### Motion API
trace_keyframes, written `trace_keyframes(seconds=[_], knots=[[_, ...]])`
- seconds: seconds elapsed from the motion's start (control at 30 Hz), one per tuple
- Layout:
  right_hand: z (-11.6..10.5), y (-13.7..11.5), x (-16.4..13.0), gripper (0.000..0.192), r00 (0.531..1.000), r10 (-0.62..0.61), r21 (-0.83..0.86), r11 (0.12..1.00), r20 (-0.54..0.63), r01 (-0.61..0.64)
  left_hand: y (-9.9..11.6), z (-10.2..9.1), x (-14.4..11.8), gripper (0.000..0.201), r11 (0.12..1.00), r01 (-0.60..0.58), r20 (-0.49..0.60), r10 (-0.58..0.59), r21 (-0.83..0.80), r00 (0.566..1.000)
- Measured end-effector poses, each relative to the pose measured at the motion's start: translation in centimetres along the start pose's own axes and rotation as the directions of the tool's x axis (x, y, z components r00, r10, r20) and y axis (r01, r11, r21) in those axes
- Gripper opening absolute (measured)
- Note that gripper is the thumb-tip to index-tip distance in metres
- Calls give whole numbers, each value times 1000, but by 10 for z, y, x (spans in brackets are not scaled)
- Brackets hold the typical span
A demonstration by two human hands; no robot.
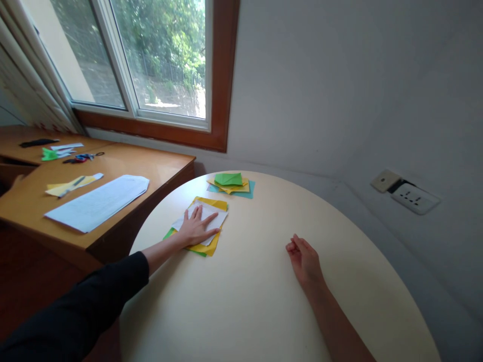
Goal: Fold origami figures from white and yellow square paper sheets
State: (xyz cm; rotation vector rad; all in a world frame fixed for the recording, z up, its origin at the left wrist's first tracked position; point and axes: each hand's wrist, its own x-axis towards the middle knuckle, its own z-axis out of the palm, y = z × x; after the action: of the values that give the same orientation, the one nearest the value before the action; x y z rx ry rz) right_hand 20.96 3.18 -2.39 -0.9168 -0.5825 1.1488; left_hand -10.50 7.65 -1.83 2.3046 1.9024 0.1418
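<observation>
On the round table [264,301], left hand [196,230] flat with fingers spread, pressing white sheet [206,217] atop yellow and green paper stack [207,246], right hand [304,261] resting apart, fingers loosely curled, holding nothing, second paper pile [231,184] near the far edge.

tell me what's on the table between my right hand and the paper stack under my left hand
Nothing: in the head view the round table is bare between the right hand and the paper stack that the left hand presses flat.
</observation>
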Motion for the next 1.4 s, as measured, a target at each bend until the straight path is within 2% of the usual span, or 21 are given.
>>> trace_keyframes(seconds=[0.37,0.6,0.73,0.83,0.9,1.0,1.07,1.13,1.17,1.2,1.23,1.27,1.3,1.33,1.4], knots=[[-3,-2,3,27,996,85,34,996,-5,-85,-5,0,31,75,997,-71,5,71,1,997],[-4,-1,5,28,996,85,46,995,26,-86,-6,2,35,71,997,-74,-21,75,16,997],[-3,-1,3,29,998,24,-36,999,61,-22,-5,2,30,61,995,-95,-103,97,24,990],[-2,2,0,34,988,-107,-266,955,111,133,-2,-5,30,47,987,-155,-229,163,53,960],[-1,4,0,40,962,-185,-525,809,201,265,2,-16,30,43,985,-165,-306,171,45,937],[1,-1,-2,41,955,-154,-628,725,253,283,13,-38,24,43,983,-182,-426,177,29,888],[2,-10,-9,39,949,-125,-681,670,290,297,23,-50,9,46,959,-272,-408,279,76,869],[4,-24,-23,36,926,-120,-730,582,359,359,33,-57,-15,52,897,-424,-278,442,123,853],[4,-32,-33,39,861,-97,-784,372,499,497,38,-58,-30,59,857,-498,-185,515,129,837],[5,-40,-44,48,801,-23,-791,145,598,594,43,-57,-45,66,820,-559,-90,571,124,816],[5,-47,-56,57,762,92,-762,-40,641,646,46,-56,-59,70,786,-609,5,612,106,791],[5,-53,-67,64,736,201,-717,-170,646,676,49,-54,-72,72,769,-634,88,628,80,773],[5,-57,-78,69,714,296,-672,-246,635,699,51,-52,-84,73,765,-642,162,628,55,761],[5,-60,-87,72,694,374,-639,-279,615,717,52,-51,-92,74,769,-639,222,617,33,755],[3,-63,-100,79,668,489,-623,-283,560,730,54,-48,-103,78,787,-617,306,586,7,750]])
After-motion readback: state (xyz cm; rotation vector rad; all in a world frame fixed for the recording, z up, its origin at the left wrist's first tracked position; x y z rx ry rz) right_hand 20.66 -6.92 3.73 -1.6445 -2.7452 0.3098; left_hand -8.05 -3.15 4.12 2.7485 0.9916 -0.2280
